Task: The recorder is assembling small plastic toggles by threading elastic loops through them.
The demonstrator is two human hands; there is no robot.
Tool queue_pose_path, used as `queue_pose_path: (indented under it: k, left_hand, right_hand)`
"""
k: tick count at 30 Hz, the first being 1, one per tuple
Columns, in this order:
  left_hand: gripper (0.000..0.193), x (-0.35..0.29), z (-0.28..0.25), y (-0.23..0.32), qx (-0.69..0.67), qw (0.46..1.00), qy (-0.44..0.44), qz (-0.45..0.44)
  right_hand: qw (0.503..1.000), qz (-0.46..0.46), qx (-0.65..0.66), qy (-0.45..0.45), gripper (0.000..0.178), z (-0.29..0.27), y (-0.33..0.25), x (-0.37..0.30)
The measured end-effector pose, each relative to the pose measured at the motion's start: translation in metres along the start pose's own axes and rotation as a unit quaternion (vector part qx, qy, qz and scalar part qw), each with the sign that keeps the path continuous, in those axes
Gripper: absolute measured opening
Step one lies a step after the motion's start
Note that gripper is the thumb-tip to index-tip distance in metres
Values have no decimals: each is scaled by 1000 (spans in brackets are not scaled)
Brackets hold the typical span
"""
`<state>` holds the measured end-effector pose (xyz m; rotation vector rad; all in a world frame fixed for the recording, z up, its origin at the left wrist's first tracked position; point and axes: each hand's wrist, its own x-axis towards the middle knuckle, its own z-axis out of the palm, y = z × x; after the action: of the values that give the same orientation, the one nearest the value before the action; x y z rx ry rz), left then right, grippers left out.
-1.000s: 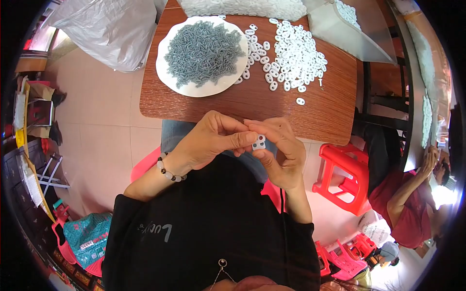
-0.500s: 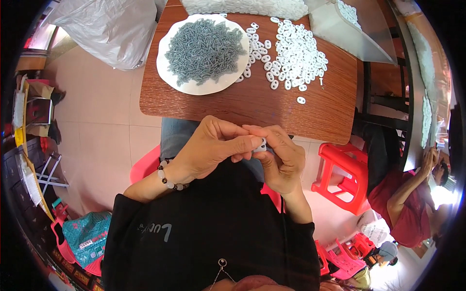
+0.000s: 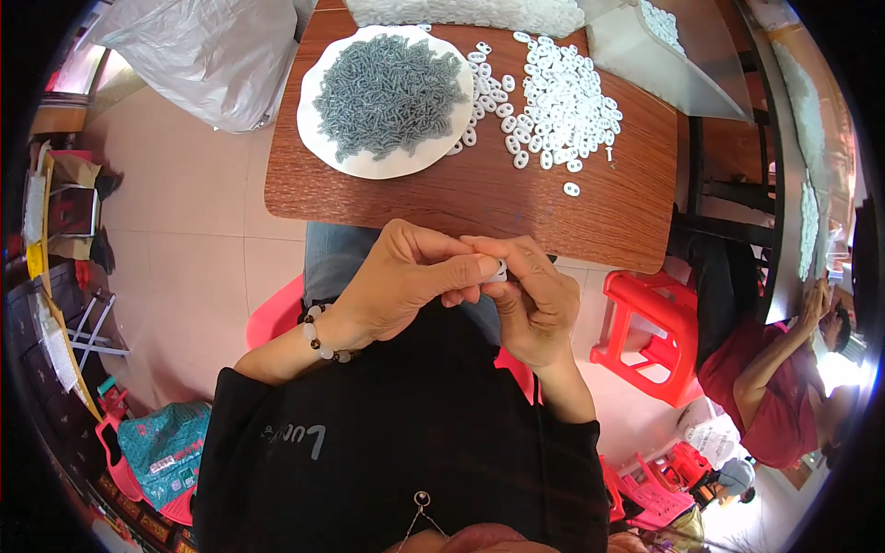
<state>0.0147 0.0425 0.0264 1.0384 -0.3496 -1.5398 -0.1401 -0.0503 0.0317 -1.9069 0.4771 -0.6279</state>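
Note:
My left hand (image 3: 410, 276) and my right hand (image 3: 535, 300) meet in front of my body, just off the near edge of the table. Both are closed, thumbs and fingertips pinching a small white oval piece with dark holes (image 3: 501, 271). Fingers cover most of it, and I cannot see whether anything else is between them. Beyond my hands, a white scalloped plate (image 3: 318, 152) bears a heap of small grey screw-like pieces (image 3: 387, 97). To its right lies a loose pile of white two-hole oval pieces (image 3: 567, 101), with one lone white oval piece (image 3: 572, 189) nearer me.
Everything stands on a brown wooden table (image 3: 387, 201). A metal scoop-like tray (image 3: 659, 69) is at its far right, a large clear bag (image 3: 461, 11) at the back. A red stool (image 3: 650, 332) stands to the right; another person (image 3: 765, 396) sits beyond it.
The white piece has shifted slightly in my fingertips, and less of it shows now. Otherwise both hands stay in the same place.

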Motion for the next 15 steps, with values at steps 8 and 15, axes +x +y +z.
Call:
queue_pose_path:
  k: [8, 15]
  left_hand:
    - [12, 0, 4, 6, -7, 1000, -10, -3]
    - [13, -1, 9, 10, -13, 1000, -16, 2]
  right_hand:
    - [997, 15, 73, -18, 41, 2, 8, 0]
    - [997, -24, 70, 21, 38, 6, 8, 1]
